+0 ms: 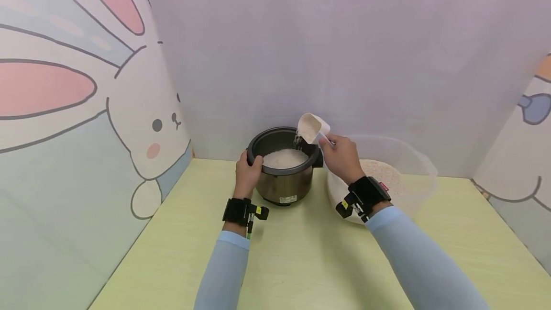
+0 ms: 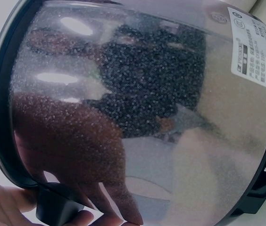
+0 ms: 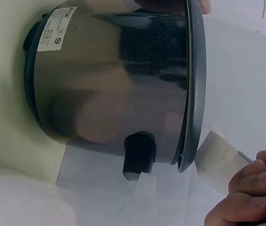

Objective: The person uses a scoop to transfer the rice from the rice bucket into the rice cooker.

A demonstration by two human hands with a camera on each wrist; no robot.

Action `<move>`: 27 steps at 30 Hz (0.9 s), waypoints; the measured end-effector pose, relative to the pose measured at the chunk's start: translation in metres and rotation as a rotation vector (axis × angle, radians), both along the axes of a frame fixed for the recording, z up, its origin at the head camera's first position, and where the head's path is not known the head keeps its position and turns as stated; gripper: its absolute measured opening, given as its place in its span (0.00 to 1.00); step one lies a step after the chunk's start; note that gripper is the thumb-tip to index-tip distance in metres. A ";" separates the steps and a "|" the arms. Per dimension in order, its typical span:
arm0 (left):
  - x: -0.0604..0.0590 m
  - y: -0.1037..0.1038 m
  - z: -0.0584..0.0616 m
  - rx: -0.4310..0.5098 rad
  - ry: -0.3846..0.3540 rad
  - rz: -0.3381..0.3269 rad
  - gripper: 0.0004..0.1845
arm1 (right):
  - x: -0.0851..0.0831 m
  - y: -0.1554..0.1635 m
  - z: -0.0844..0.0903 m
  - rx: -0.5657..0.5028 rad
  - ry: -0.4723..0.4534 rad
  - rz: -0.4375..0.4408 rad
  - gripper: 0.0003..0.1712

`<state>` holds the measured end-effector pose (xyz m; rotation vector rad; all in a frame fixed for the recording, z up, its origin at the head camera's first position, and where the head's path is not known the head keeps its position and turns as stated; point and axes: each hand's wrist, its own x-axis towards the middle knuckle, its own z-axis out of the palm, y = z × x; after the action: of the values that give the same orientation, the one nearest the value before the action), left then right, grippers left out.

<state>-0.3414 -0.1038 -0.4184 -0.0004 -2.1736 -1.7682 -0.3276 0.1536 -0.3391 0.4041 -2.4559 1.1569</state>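
Observation:
A dark metallic rice cooker (image 1: 273, 186) without a lid stands near the back wall, with white rice (image 1: 285, 159) inside its pot. My left hand (image 1: 247, 175) grips its left side, thumb on the rim and fingers around the black side handle (image 2: 57, 205). Above the cooker's right rim, my right hand (image 1: 344, 159) pinches the handle of a white measuring scoop (image 1: 311, 129). The scoop is tilted to the left, and grains fall from it into the pot. Some rice still shows in the scoop.
Just right of the cooker, a large clear plastic container (image 1: 424, 169) holds more rice (image 1: 380, 171). The light-yellow tabletop (image 1: 292, 262) reaches the pale back wall (image 1: 336, 51). A wall with cartoon rabbits (image 1: 142, 109) bounds the left side.

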 end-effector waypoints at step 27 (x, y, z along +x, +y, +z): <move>0.000 0.001 0.002 -0.020 -0.017 0.011 0.33 | 0.001 -0.011 -0.008 0.153 0.117 0.043 0.14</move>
<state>-0.3412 -0.1024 -0.4163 0.0222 -2.1995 -1.7462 -0.3266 0.1427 -0.3468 0.5557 -2.4513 0.9369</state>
